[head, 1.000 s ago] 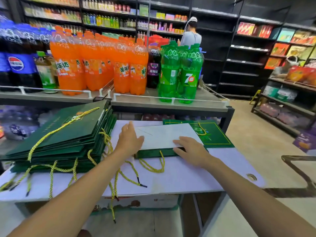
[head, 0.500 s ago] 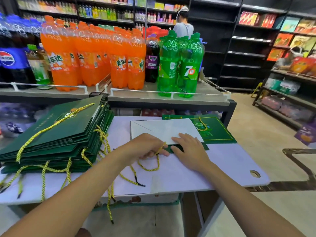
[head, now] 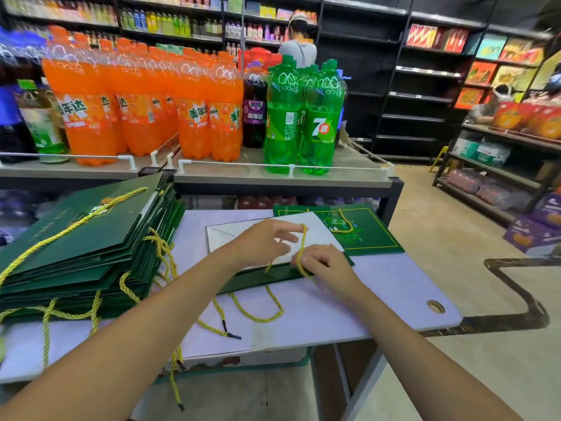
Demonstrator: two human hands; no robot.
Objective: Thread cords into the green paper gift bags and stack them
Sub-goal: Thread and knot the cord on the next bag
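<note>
A flat green gift bag [head: 273, 276] lies white side up in the middle of the white table [head: 394, 287]. My left hand [head: 267, 241] pinches a yellow cord [head: 302, 247] at its upper end, lifted over the bag. My right hand [head: 323, 262] holds the same cord lower down, at the bag's near right corner. A yellow cord loop [head: 258, 308] hangs from the bag's near edge. At the left sits a tall stack of finished green bags [head: 85, 244] with yellow handles. Another green bag [head: 367, 229] lies flat behind.
A shelf [head: 273, 177] with orange soda bottles [head: 136, 107] and green soda bottles [head: 303, 117] stands right behind the table. A loose cord [head: 218, 323] trails toward the table's front edge. A person [head: 299, 47] stands far back among dark shelves. Open floor lies to the right.
My left hand rose from the bag's near edge, drawing the yellow cord up over the bag. My right hand went from pressing the bag flat to holding the cord.
</note>
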